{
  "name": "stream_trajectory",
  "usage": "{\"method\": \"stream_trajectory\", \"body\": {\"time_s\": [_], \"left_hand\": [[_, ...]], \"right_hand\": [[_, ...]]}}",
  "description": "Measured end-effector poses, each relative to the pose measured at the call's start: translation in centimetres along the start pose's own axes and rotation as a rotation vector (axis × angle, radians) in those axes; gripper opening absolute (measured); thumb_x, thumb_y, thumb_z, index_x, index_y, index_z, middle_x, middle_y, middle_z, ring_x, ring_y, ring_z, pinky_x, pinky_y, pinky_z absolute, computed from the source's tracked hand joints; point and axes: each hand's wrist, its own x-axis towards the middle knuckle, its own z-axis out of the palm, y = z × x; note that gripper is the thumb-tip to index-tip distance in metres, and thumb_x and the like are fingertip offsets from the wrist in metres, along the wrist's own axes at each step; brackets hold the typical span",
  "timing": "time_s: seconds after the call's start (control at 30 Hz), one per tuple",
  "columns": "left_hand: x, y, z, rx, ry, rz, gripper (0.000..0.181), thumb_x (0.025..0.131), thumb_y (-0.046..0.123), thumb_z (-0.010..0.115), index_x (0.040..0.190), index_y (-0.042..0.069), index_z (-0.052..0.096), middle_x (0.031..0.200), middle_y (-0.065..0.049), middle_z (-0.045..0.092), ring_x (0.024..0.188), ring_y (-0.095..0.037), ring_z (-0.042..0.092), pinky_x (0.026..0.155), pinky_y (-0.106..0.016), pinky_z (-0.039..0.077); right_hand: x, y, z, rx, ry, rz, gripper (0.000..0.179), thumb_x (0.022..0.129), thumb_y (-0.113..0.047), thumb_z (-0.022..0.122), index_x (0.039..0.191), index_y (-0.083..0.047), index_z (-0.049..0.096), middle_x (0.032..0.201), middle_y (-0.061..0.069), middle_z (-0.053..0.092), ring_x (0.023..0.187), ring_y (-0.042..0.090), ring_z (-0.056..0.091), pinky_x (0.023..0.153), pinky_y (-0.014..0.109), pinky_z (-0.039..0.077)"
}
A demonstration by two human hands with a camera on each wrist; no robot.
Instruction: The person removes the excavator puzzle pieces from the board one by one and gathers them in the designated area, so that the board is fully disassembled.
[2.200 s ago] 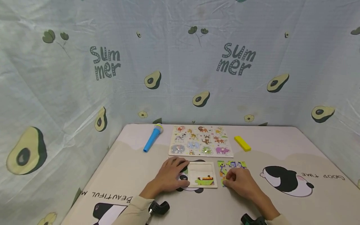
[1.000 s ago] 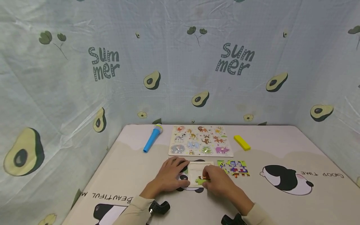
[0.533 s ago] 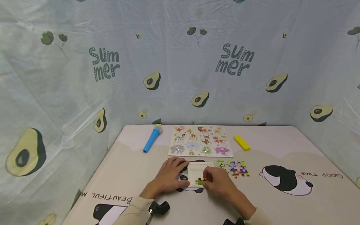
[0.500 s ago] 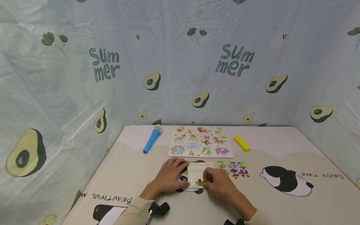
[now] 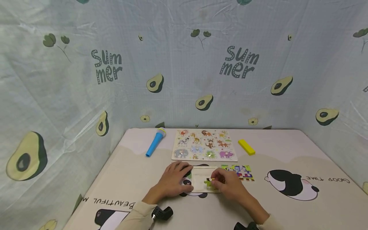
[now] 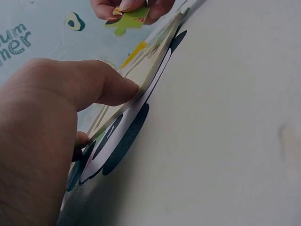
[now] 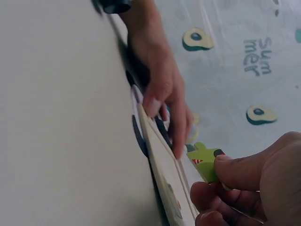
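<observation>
My left hand (image 5: 174,179) grips the left side of a pale wooden puzzle tray (image 5: 198,174), thumb at the near corner and fingertips toward the far one. In the left wrist view the thumb lies along the tray's near edge. Between the thumb and fingers of my right hand (image 5: 230,186) is a green jigsaw piece (image 7: 203,162) with red and dark print. It is raised above the tray. Another printed piece (image 7: 173,195) lies in the tray, mostly hidden by the right hand in the head view.
Several colourful jigsaw pieces (image 5: 244,172) lie grouped right of the tray. Behind it is an animal puzzle board (image 5: 205,158), with a blue toy microphone (image 5: 155,143) to its left and a yellow block (image 5: 246,147) to its right. A printed curtain surrounds the table.
My right hand went left from the loose pieces to the tray's near right part, and it has now lifted a green piece out. The left hand stays put.
</observation>
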Motion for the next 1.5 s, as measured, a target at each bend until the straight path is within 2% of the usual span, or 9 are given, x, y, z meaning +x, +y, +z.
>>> {"method": "stream_trajectory", "body": {"time_s": [0.1, 0.3, 0.5, 0.77, 1.03, 1.33, 1.5], "left_hand": [[0.0, -0.1, 0.0, 0.004, 0.006, 0.004, 0.076, 0.084, 0.055, 0.063, 0.151, 0.023, 0.049, 0.150, 0.001, 0.047, 0.145, -0.031, 0.032, 0.117, -0.059, 0.025], [0.0, 0.0, 0.0, -0.004, 0.000, 0.002, 0.076, 0.084, 0.055, 0.063, 0.151, 0.023, 0.049, 0.151, 0.000, 0.046, 0.146, -0.032, 0.031, 0.117, -0.059, 0.025], [-0.1, 0.1, -0.1, -0.004, 0.001, -0.003, 0.076, 0.084, 0.055, 0.063, 0.151, 0.023, 0.050, 0.151, 0.001, 0.047, 0.145, -0.031, 0.032, 0.118, -0.058, 0.024], [0.0, 0.1, -0.1, -0.001, -0.001, -0.003, 0.076, 0.084, 0.055, 0.063, 0.151, 0.023, 0.049, 0.150, 0.000, 0.047, 0.145, -0.030, 0.032, 0.118, -0.058, 0.024], [-0.1, 0.1, -0.1, 0.000, -0.006, 0.001, 0.076, 0.084, 0.055, 0.063, 0.152, 0.023, 0.049, 0.151, 0.000, 0.046, 0.146, -0.031, 0.031, 0.118, -0.058, 0.024], [-0.1, 0.1, -0.1, 0.010, 0.001, -0.001, 0.076, 0.084, 0.055, 0.063, 0.151, 0.023, 0.049, 0.151, 0.000, 0.046, 0.146, -0.031, 0.031, 0.118, -0.058, 0.024], [-0.1, 0.1, -0.1, 0.005, -0.002, -0.003, 0.076, 0.084, 0.055, 0.063, 0.152, 0.023, 0.049, 0.151, 0.000, 0.046, 0.146, -0.031, 0.030, 0.118, -0.058, 0.023]], "right_hand": [[-0.2, 0.2, -0.8, 0.048, 0.041, 0.042, 0.010, 0.088, -0.008, 0.076, 0.092, -0.007, 0.067, 0.075, 0.000, 0.060, 0.061, 0.010, 0.055, 0.054, 0.023, 0.048], [-0.8, 0.8, -2.5, 0.117, 0.071, 0.114, 0.007, 0.091, -0.004, 0.073, 0.095, -0.003, 0.068, 0.074, 0.006, 0.062, 0.058, 0.017, 0.058, 0.050, 0.026, 0.050], [-1.4, 1.5, -4.5, 0.114, 0.093, 0.177, 0.007, 0.092, -0.005, 0.072, 0.098, -0.002, 0.069, 0.076, 0.008, 0.064, 0.059, 0.020, 0.058, 0.050, 0.026, 0.050], [-2.2, 3.6, -6.4, 0.128, 0.105, 0.252, 0.016, 0.091, -0.006, 0.073, 0.103, 0.002, 0.067, 0.079, 0.009, 0.063, 0.061, 0.020, 0.058, 0.051, 0.028, 0.051], [-2.8, 4.7, -7.2, 0.153, 0.072, 0.331, 0.021, 0.089, -0.008, 0.076, 0.102, 0.004, 0.065, 0.076, 0.010, 0.061, 0.058, 0.020, 0.056, 0.048, 0.028, 0.050], [-3.0, 5.7, -7.4, 0.111, 0.059, 0.393, 0.022, 0.087, -0.011, 0.078, 0.099, 0.002, 0.065, 0.072, 0.008, 0.061, 0.057, 0.021, 0.059, 0.049, 0.028, 0.050], [-3.0, 6.0, -7.5, 0.059, 0.058, 0.400, 0.019, 0.086, -0.010, 0.078, 0.098, 0.000, 0.066, 0.072, 0.007, 0.061, 0.055, 0.021, 0.057, 0.047, 0.028, 0.048]]}}
